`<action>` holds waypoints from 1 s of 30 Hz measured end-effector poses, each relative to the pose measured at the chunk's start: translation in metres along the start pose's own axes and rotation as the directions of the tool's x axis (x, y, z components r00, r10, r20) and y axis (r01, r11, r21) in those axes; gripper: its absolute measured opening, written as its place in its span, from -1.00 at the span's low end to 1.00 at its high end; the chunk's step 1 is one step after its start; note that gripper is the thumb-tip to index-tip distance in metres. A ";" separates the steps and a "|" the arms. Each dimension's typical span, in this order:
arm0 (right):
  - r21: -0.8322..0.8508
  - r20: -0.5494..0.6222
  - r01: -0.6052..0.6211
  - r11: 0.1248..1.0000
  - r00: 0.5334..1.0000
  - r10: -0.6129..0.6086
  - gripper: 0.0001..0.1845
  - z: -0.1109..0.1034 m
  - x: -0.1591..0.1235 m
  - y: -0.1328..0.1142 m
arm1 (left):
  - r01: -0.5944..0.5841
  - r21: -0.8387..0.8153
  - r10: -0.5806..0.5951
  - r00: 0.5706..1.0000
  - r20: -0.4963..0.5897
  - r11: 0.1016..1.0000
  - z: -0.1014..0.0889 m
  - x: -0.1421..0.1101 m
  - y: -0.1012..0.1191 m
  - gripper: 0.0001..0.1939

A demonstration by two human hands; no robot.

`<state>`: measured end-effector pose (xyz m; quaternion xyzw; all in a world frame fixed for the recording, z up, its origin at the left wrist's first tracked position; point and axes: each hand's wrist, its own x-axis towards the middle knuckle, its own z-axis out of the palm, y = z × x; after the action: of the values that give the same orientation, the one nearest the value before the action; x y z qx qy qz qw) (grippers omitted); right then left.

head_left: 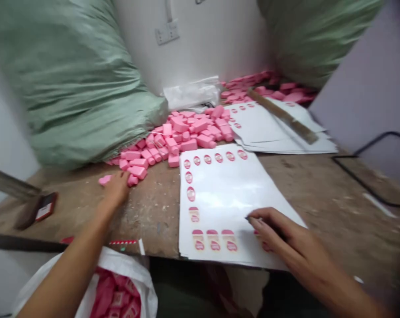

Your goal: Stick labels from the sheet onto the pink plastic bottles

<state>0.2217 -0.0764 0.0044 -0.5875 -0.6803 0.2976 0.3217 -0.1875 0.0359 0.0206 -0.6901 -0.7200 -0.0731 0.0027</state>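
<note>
My left hand (116, 189) reaches out to the near edge of a heap of small pink blocks (180, 134) on a worn wooden table (147, 207); its fingers are hidden behind the hand, at a pink block (104, 179). My right hand (279, 234) rests on a white sticker sheet (226, 194), fingers curled with the tips pressed to the paper at a sticker near the sheet's lower right. Red and pink stickers (215, 240) line the sheet's top, left and bottom edges.
Big green sacks (70, 88) stand at the left and back right. More sticker sheets (273, 128) lie behind under a wooden stick (286, 117). A white bag with pink blocks (120, 291) hangs below the table's front edge. A black cable (362, 176) runs at right.
</note>
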 end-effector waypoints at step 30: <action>-0.345 0.074 0.211 0.914 0.977 -0.198 -0.78 0.000 0.005 0.009 | -0.083 -0.472 0.022 0.991 -0.135 0.878 0.027 -0.075 0.086 -0.69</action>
<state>0.2269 -0.0701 -0.0022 -0.5553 -0.7861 0.1471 0.2282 -0.0961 -0.0328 -0.0050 -0.6829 -0.6592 -0.2911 -0.1198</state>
